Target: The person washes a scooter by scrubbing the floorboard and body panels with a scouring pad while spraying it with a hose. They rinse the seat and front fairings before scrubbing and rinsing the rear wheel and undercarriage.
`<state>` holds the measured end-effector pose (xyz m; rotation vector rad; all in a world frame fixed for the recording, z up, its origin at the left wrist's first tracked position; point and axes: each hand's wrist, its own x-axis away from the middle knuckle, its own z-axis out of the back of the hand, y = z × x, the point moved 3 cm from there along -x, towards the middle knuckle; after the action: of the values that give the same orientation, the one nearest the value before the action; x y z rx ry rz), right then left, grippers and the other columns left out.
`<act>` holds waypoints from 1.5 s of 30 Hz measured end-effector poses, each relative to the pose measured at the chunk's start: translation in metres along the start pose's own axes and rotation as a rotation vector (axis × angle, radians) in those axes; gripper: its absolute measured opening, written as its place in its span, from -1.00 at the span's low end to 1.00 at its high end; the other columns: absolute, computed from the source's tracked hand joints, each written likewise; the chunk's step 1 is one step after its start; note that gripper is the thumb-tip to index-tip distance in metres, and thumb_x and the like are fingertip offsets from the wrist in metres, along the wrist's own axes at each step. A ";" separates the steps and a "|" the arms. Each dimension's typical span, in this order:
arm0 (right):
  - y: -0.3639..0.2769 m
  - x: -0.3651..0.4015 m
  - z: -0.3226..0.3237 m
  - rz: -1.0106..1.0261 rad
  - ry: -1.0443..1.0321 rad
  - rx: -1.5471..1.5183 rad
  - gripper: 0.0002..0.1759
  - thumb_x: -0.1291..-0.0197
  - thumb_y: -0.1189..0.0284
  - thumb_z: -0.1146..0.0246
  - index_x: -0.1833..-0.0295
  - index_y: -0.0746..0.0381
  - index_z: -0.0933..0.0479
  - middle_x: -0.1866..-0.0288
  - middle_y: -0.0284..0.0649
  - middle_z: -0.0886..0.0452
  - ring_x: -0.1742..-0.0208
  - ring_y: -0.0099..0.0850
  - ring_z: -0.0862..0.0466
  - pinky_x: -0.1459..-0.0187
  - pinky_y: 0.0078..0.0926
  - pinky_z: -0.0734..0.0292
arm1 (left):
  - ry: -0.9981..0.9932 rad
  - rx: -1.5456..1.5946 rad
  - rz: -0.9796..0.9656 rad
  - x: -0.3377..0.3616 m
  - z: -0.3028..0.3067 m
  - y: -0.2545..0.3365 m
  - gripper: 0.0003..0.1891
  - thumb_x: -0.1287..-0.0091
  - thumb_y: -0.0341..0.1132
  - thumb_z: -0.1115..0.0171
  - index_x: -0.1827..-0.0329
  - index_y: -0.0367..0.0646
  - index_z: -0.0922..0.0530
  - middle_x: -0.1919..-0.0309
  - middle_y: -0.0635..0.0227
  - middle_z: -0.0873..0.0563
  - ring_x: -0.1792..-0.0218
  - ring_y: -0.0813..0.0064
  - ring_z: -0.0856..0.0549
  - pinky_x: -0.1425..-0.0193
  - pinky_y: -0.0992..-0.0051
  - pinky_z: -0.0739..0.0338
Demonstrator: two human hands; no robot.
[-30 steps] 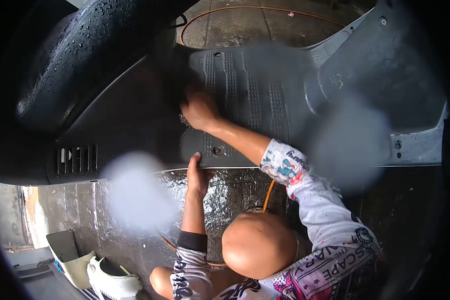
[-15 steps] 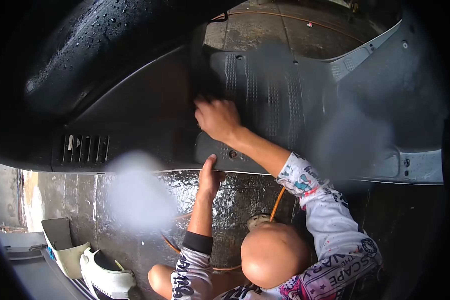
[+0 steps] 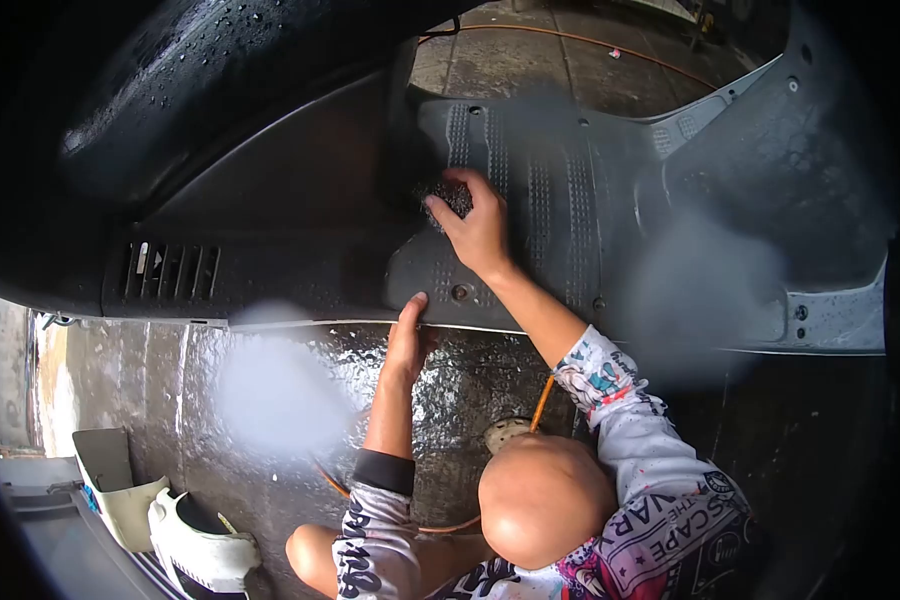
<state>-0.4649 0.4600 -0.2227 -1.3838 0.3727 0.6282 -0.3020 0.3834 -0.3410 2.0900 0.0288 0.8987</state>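
A dark, mesh-like scouring pad (image 3: 448, 197) sits between the curved fingers and thumb of my right hand (image 3: 482, 232), against the scooter's grey footboard (image 3: 560, 215) with its raised dotted strips. My left hand (image 3: 406, 345) grips the near edge of the dark body panel (image 3: 310, 270), thumb on top and its other fingers partly hidden below the rim. A round recessed screw hole (image 3: 461, 292) lies just right of that thumb. Both forearms are bare up to printed sleeves.
Slatted vents (image 3: 175, 272) are at the panel's left. White and grey body parts (image 3: 205, 545) lie at the lower left on the wet floor (image 3: 470, 385). An orange hose (image 3: 542, 405) runs near my knees. Pale blurs hide parts of the view.
My right hand has moved right along the footboard and turned, so the pad in it now shows. My left hand stays at the panel edge. The view has shifted slightly.
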 end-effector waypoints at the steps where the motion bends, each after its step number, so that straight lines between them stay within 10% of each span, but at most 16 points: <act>1: 0.002 -0.004 -0.007 0.000 -0.003 0.001 -0.63 0.00 0.45 -0.42 0.06 0.34 -0.56 0.21 -0.11 -0.65 0.16 -0.30 -0.64 0.06 -0.42 -0.50 | -0.005 0.000 -0.002 0.001 -0.001 0.001 -0.59 -0.21 0.07 -0.23 0.16 -0.11 -0.52 0.41 0.45 -0.55 0.50 0.59 -0.44 0.48 0.57 -0.21; 19: 0.012 -0.004 -0.058 0.002 0.026 -0.120 -0.94 -0.02 0.60 -0.22 0.34 0.31 -0.55 0.36 -0.03 -0.59 0.22 -0.10 -0.64 0.24 -0.26 -0.48 | -0.020 -0.009 0.016 -0.002 -0.009 0.000 -0.59 -0.24 0.11 -0.08 0.13 -0.04 -0.51 0.36 0.46 -0.62 0.44 0.60 -0.45 0.38 0.56 -0.21; 24: 0.037 -0.033 -0.061 -0.366 -0.155 -0.042 -0.96 -0.04 0.56 -0.23 0.40 0.30 -0.50 0.42 -0.04 -0.60 0.27 -0.09 -0.67 0.26 -0.28 -0.52 | 0.000 -0.030 -0.003 -0.003 -0.003 -0.007 -0.57 -0.22 0.12 -0.09 0.12 -0.05 -0.51 0.35 0.48 -0.61 0.45 0.60 -0.44 0.39 0.56 -0.20; 27: 0.015 -0.006 -0.059 0.051 -0.020 -0.093 -0.92 -0.05 0.50 -0.23 0.40 0.30 -0.51 0.52 -0.02 -0.58 0.39 -0.07 -0.67 0.39 -0.20 -0.49 | 0.010 -0.002 -0.025 0.000 -0.015 0.005 -0.58 -0.22 0.12 -0.09 0.12 -0.05 -0.50 0.36 0.49 -0.60 0.45 0.60 -0.44 0.40 0.56 -0.19; 32: 0.044 -0.031 -0.064 -0.120 -0.142 0.155 -0.96 -0.03 0.61 -0.16 0.37 0.35 -0.51 0.46 -0.06 -0.59 0.35 -0.29 -0.67 0.28 -0.38 -0.50 | 0.017 -0.003 0.014 0.001 -0.005 -0.006 -0.58 -0.21 0.10 -0.10 0.11 -0.05 -0.48 0.33 0.47 -0.59 0.43 0.60 -0.43 0.41 0.56 -0.16; 45: 0.036 -0.023 -0.060 -0.033 -0.084 -0.021 -0.97 -0.03 0.56 -0.19 0.41 0.30 -0.49 0.43 -0.02 -0.60 0.33 -0.03 -0.66 0.33 -0.18 -0.51 | 0.032 -0.006 -0.012 0.002 -0.010 -0.001 -0.57 -0.22 0.12 -0.10 0.13 -0.06 -0.49 0.32 0.43 -0.60 0.43 0.57 -0.45 0.40 0.54 -0.19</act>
<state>-0.4977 0.3990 -0.2480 -1.3764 0.2767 0.6625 -0.3062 0.3916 -0.3369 2.0676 0.0550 0.9234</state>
